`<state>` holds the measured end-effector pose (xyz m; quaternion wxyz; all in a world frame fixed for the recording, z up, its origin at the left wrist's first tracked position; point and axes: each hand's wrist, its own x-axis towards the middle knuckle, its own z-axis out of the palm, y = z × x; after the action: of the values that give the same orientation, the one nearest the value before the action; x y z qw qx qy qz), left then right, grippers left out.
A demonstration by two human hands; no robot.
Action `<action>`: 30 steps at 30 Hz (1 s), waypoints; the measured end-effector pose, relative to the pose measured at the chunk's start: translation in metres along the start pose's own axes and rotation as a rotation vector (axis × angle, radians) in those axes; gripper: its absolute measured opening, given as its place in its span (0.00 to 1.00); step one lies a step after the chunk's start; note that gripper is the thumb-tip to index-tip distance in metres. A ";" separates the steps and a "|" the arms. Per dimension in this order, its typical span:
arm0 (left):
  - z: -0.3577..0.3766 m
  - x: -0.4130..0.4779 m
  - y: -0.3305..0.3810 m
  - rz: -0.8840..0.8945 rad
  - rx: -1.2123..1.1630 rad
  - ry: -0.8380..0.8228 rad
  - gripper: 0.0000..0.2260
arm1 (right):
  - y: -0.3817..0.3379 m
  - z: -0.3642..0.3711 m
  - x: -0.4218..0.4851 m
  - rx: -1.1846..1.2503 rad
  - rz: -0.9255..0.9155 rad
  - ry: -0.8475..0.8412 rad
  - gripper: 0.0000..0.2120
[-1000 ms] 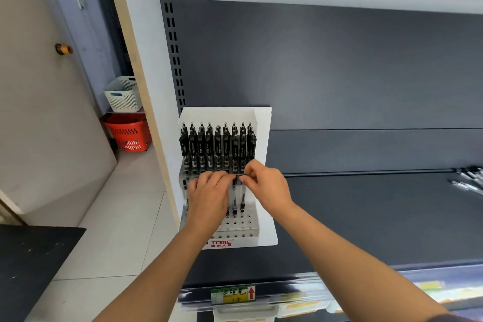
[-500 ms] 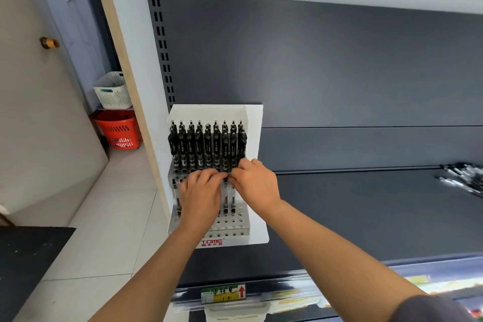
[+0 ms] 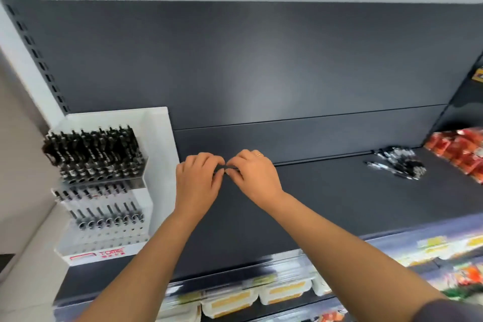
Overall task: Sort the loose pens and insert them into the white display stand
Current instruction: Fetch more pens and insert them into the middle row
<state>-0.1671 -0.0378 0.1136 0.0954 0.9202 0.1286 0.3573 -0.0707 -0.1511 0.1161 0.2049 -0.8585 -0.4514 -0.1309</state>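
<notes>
Hands together above dark shelf point(image 3: 313, 206); L hand point(image 3: 198, 183) and R hand point(image 3: 254, 178) both pinched same dark item point(image 3: 221, 168), prob a pen, mostly hidden. White display stand point(image 3: 158, 138) stood just left of L hand; loose pens point(image 3: 400, 165) lay well right of R hand.

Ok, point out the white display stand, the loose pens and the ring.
white display stand point(image 3: 162, 154), head view, bare right wall
loose pens point(image 3: 402, 163), head view, pile's middle
ring point(image 3: 259, 155), head view, band on finger
</notes>
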 end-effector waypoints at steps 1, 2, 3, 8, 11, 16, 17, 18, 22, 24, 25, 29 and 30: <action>0.011 0.006 0.023 0.020 -0.013 -0.028 0.07 | 0.024 -0.013 -0.010 -0.008 0.032 0.007 0.13; 0.022 0.012 0.042 0.040 -0.023 -0.057 0.06 | 0.045 -0.023 -0.020 -0.017 0.062 0.009 0.13; 0.035 0.018 0.063 0.062 -0.037 -0.095 0.05 | 0.069 -0.035 -0.031 -0.028 0.099 0.013 0.13; 0.099 0.045 0.157 0.179 -0.120 -0.248 0.07 | 0.176 -0.080 -0.083 -0.077 0.303 0.048 0.13; 0.138 0.058 0.201 0.241 -0.185 -0.339 0.09 | 0.236 -0.101 -0.108 -0.092 0.441 0.034 0.14; 0.208 0.084 0.256 0.301 -0.245 -0.528 0.12 | 0.323 -0.120 -0.131 -0.090 0.609 -0.006 0.14; 0.224 0.090 0.267 0.309 -0.247 -0.575 0.13 | 0.340 -0.121 -0.132 -0.092 0.631 -0.023 0.14; 0.241 0.097 0.279 0.317 -0.252 -0.620 0.13 | 0.358 -0.123 -0.132 -0.095 0.651 -0.038 0.14; 0.302 0.117 0.320 0.338 -0.234 -0.778 0.15 | 0.415 -0.129 -0.126 -0.076 0.718 -0.128 0.14; 0.332 0.126 0.338 0.339 -0.209 -0.862 0.17 | 0.441 -0.131 -0.123 -0.083 0.738 -0.177 0.14; 0.344 0.129 0.346 0.339 -0.198 -0.899 0.17 | 0.452 -0.132 -0.122 -0.084 0.746 -0.195 0.15; 0.391 0.131 0.372 0.350 -0.122 -1.008 0.21 | 0.495 -0.128 -0.116 -0.120 0.755 -0.308 0.16; 0.398 0.130 0.375 0.341 -0.097 -1.027 0.22 | 0.503 -0.126 -0.115 -0.126 0.753 -0.333 0.16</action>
<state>0.2605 -0.3875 0.0069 0.1292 0.9787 -0.1024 -0.1221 0.2768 -0.5486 0.0628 0.1099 -0.9840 -0.1238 0.0664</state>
